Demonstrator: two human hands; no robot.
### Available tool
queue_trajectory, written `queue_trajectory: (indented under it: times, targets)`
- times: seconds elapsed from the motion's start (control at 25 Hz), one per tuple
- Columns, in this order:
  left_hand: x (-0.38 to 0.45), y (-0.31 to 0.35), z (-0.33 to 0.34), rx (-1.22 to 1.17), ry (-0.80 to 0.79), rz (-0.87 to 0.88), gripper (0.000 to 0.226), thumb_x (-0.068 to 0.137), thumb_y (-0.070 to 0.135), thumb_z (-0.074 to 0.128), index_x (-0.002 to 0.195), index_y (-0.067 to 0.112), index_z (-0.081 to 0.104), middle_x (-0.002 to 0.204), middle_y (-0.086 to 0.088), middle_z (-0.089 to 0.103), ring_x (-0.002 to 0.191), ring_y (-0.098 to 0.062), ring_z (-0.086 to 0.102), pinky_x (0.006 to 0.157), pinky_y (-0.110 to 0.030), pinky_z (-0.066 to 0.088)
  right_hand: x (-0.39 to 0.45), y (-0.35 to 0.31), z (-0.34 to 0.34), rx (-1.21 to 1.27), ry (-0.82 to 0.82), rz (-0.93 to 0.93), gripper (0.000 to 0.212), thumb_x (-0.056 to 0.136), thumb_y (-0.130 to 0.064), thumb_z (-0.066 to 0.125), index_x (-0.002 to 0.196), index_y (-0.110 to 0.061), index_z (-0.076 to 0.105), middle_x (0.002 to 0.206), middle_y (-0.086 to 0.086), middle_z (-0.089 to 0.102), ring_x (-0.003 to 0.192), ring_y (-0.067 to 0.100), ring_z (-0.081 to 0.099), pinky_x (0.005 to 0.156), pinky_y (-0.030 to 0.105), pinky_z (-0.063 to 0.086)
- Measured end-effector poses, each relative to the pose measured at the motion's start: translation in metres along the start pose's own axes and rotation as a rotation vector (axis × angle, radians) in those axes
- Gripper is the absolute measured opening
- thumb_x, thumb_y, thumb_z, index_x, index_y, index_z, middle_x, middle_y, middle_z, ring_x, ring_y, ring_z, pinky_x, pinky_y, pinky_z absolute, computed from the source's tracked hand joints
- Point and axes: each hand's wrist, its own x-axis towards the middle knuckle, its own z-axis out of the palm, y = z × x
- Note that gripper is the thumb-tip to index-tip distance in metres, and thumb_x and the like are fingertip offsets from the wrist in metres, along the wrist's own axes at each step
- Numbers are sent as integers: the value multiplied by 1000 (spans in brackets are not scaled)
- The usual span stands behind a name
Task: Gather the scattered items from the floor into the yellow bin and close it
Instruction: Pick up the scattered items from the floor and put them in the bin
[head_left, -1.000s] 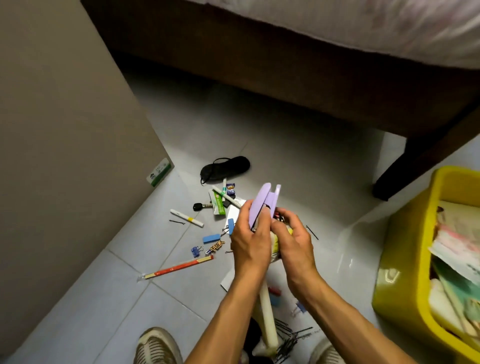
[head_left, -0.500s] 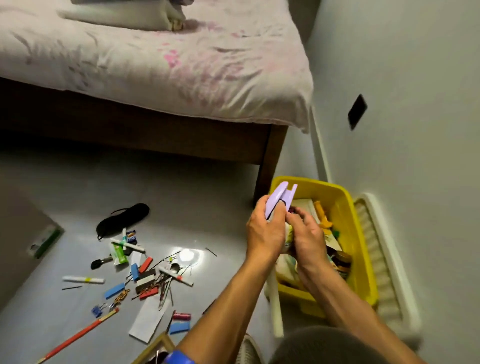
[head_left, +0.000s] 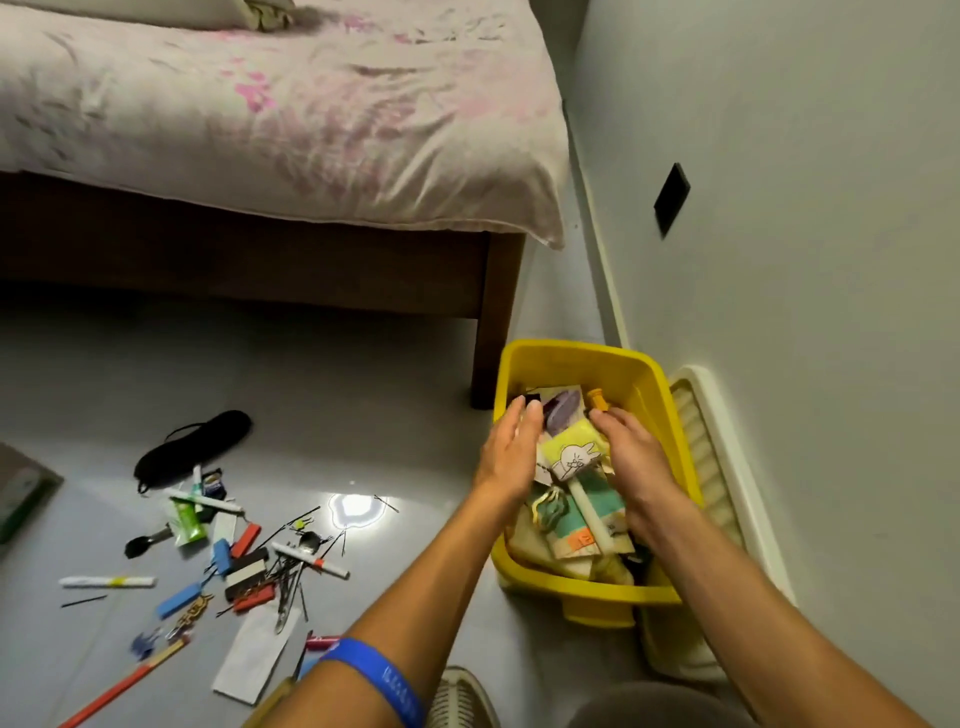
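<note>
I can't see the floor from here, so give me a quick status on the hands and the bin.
Left hand and right hand open, over the yellow bin. Bin open, nearly full. Scattered items on the floor. Lid against the wall.

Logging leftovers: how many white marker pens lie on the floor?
3 marker pens: one far left, one beside the green tube at, one red-tipped, rightmost; more may be hidden.
</note>
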Motion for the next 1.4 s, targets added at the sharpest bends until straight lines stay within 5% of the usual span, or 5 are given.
queue_trajectory:
  times: [0.16,0.52,0.8,1.0,1.4]
  targets:
    - [-27,-28,-35,-7,57,-30,39,99,58,31,121,41,59,118,15,63,112,-11,58,89,-28,50,-25,32,27,-298,-137,-60,17,94,-28,62,110,-25,66,113,-2,65,91,6,58,73,26,47]
    - [-62,-61,-189,67,361,-116,55,99,56,35,149,35,35,154,3,38,139,-19,38,107,-35,33,-74,11,146,-493,-643,-104,28,92,-32,65,119,-29,63,118,-5,64,106,12,60,83,31,53]
    - [-62,-128,-350,64,635,-277,54,99,47,45,150,30,34,154,-5,37,129,-23,46,99,-28,47,-57,-2,310,-1435,-1119,-599,60,85,-56,63,139,-39,44,151,-7,40,129,18,48,105,36,39]
    - [-9,-200,-447,299,670,-493,63,98,46,47,154,32,21,162,-3,21,145,-30,26,117,-50,25,4,42,463,-1763,-1095,-974,66,88,-45,63,147,-32,36,152,1,39,129,27,48,103,43,45]
    - [-85,-310,-417,403,867,-1126,77,89,73,33,152,45,-1,163,-1,-6,147,-35,3,108,-66,24,62,211,545,-1704,-948,-750,78,86,-70,43,153,-43,15,165,-6,6,147,37,9,109,58,25]
